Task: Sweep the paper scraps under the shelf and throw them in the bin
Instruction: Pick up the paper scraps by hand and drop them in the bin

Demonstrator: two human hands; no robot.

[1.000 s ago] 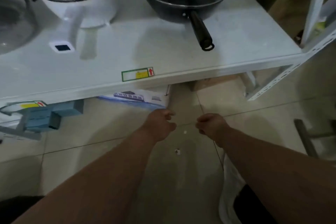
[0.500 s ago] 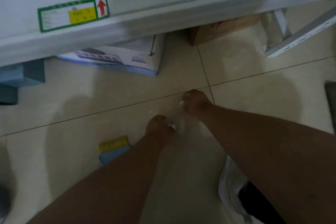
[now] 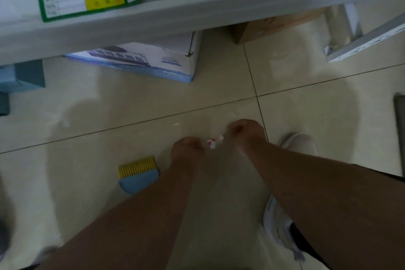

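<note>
Both hands low over the floor before the shelf [image 3: 197, 15]; left hand [image 3: 187, 149] and right hand [image 3: 245, 132] curled, grip contents unclear; paper scraps [image 3: 212, 143] between them; brush [image 3: 138, 174] beside; better to gather scraps into one pile first.

Dim beige tiled floor [image 3: 87, 120] with dark grout lines, glossy in patches.

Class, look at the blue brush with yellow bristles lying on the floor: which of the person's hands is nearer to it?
Left. The left hand is just up and right of the brush. The right hand is farther right, beyond the paper scraps.
</note>
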